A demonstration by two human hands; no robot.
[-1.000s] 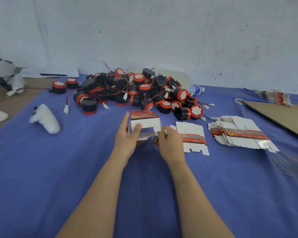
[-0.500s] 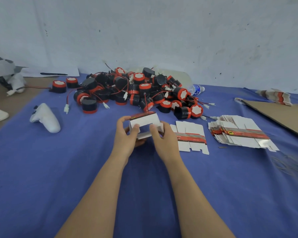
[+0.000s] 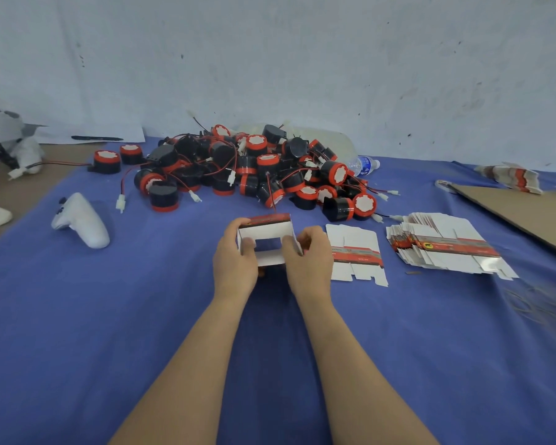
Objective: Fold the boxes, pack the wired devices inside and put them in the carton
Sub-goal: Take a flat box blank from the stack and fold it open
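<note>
A small white box [image 3: 265, 231] with a red and black top edge is held just above the blue cloth, its open end facing me. My left hand [image 3: 235, 263] grips its left side and my right hand [image 3: 308, 260] grips its right side, both thumbs on the inward-folded end flaps. Behind the box lies a heap of black and red wired devices [image 3: 247, 170]. One flat unfolded box [image 3: 355, 252] lies just right of my right hand, and a stack of flat boxes [image 3: 443, 247] sits further right.
A white controller [image 3: 81, 220] lies on the cloth at the left. A brown cardboard sheet [image 3: 520, 210] lies at the right edge, with a crumpled bundle of boxes [image 3: 507, 176] behind it. A water bottle [image 3: 365, 163] rests near the wall behind the heap.
The box has been tipped so its open end faces me. Both thumbs have moved onto the end flaps and folded them inward.
</note>
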